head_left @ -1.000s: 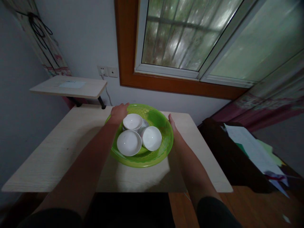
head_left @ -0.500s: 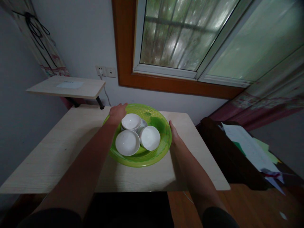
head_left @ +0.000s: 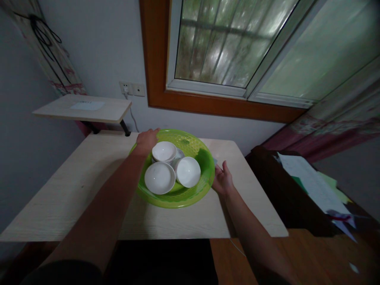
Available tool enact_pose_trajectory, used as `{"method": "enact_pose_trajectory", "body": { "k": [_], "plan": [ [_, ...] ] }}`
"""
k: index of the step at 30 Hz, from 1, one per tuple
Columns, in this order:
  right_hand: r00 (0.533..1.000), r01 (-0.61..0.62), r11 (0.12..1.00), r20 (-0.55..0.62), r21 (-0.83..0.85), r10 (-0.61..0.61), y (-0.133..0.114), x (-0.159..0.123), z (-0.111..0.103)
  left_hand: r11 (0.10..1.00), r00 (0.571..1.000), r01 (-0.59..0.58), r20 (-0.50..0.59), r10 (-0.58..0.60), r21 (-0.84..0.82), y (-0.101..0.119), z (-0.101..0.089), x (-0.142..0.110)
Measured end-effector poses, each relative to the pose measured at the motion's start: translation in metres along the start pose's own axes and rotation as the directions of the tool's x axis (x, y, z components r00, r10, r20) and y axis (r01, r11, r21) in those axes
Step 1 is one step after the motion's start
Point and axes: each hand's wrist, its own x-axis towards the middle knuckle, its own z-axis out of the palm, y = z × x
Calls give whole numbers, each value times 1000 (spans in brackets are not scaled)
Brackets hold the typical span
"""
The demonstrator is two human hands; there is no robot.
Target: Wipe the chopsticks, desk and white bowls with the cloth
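Observation:
A round green plastic basin (head_left: 178, 201) rests on the light wooden table, with white bowls inside it. One bowl (head_left: 188, 172) tilts at the right, another bowl (head_left: 160, 178) sits at the front left, and a stacked bowl (head_left: 164, 151) lies behind. My left hand (head_left: 147, 140) grips the basin's far-left rim, its fingertips partly hidden. Beside the right rim is my right hand (head_left: 223, 180), palm turned up and thumb apart from the fingers, whose tips are partly hidden by the basin. A small pale-blue thing (head_left: 215, 161) shows by those fingers; its kind is unclear.
The table (head_left: 184, 225) stands against the wall below a window (head_left: 225, 43). A raised shelf (head_left: 86, 109) with a paper label is at the back left, near a wall socket (head_left: 132, 89). Papers (head_left: 314, 186) lie on dark furniture to the right.
My right hand has come off the basin's right rim, moving down and right, and has turned palm up. The pale-blue thing now shows there. My left hand and the basin have barely moved.

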Motion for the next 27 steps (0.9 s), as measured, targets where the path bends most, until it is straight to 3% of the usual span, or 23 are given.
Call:
{"method": "enact_pose_trajectory", "body": {
  "k": [8,12,19,27],
  "plan": [
    [999,-1,999,-48,-43,-1,-9,44,22,1000,1000,-1,9,1,-29,-2,2,2],
    [999,-27,997,26,-76,29,-19,61,44,999,1000,0,1,1,-42,-3,4,2],
    [993,41,995,115,-89,-31,-26,57,64,1000,1000,15,-3,-16,-23,0,-1,-3],
    [993,10,995,117,-98,2,-16,52,53,1000,1000,10,-26,-10,-19,1,1,-4]
  ]
}}
